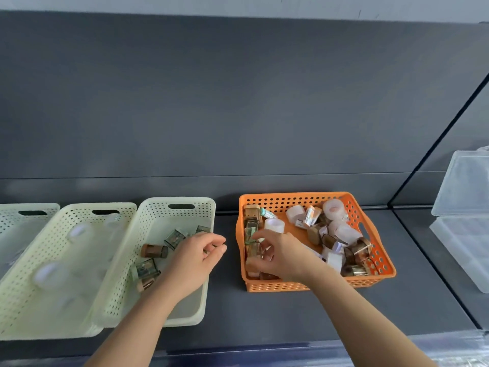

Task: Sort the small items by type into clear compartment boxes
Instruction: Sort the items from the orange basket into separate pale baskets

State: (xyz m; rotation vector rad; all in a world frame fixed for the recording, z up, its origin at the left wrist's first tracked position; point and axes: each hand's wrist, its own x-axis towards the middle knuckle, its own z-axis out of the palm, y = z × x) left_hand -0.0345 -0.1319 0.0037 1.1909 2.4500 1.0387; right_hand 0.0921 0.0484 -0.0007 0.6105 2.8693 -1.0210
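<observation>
**Pulling a bottle from the orange basket**

Head view. The right hand (275,252) is inside the orange basket (291,200), with its fingers curled round a small bottle (250,227) at the basket's left end. The left hand (195,258) hovers over the nearest cream basket (158,211), where similar bottles (153,250) lie. Its fingers are curled, thumb against forefinger. I cannot tell whether it pinches anything.

Judgement: lift the bottle straight up, clear of the tape rolls (333,207) and small cartons (312,215) heaped beside it. Then carry it over the wall and lay it with the like bottles.

Unclear:
- Motion blur smears the right fingertips, so the firmness of the grip is unknown.
- The middle basket (79,215) holds pale, blurred shapes, possibly rolls.
- The clear boxes (465,186) are cut off at the right edge, and no compartments can be made out.
</observation>
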